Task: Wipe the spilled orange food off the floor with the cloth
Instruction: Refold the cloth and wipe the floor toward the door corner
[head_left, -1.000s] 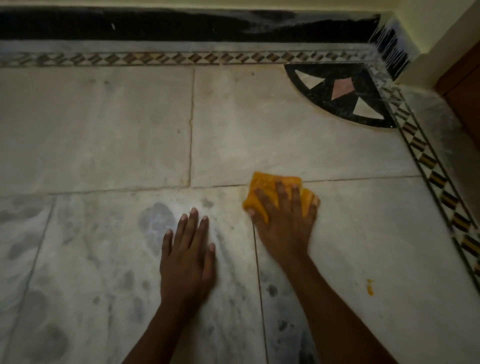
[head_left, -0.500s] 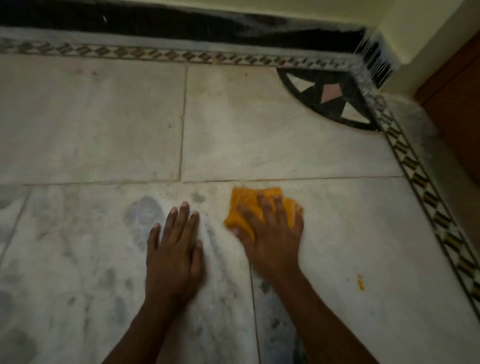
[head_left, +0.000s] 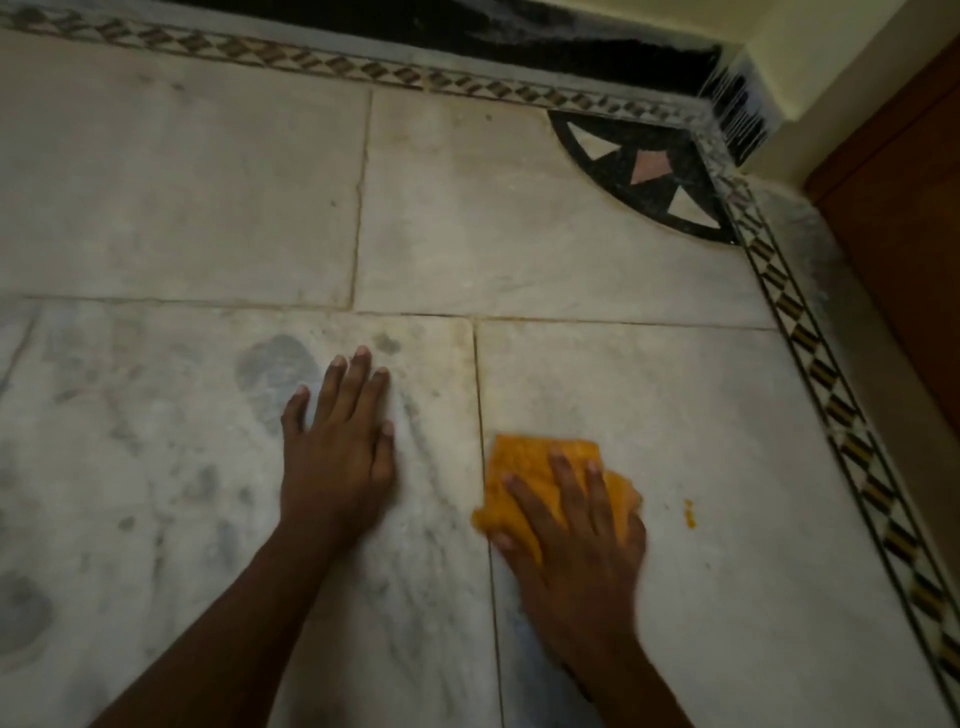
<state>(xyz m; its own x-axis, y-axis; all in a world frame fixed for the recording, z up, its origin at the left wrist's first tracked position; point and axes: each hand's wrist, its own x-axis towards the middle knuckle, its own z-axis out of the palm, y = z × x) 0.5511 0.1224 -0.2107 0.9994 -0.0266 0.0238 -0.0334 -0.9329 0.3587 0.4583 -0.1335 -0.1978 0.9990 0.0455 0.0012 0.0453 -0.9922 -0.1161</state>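
An orange cloth (head_left: 524, 467) lies flat on the grey marble floor (head_left: 597, 254), just right of a tile joint. My right hand (head_left: 576, 540) presses down on it, fingers spread over its near half. A small smear of orange food (head_left: 689, 515) sits on the tile a short way right of the cloth, apart from it. My left hand (head_left: 343, 441) rests flat on the floor to the left of the joint, fingers apart and holding nothing.
A patterned inlay border (head_left: 831, 395) runs along the right and far edges of the floor, with a black quarter-circle inlay (head_left: 649, 176) in the corner. A brown wooden door (head_left: 904, 218) stands at the right. Dark skirting (head_left: 519, 31) lines the far wall.
My right hand has dragged the cloth toward me and to the right, across the tile joint, closer to the orange smear. The left hand has stayed planted.
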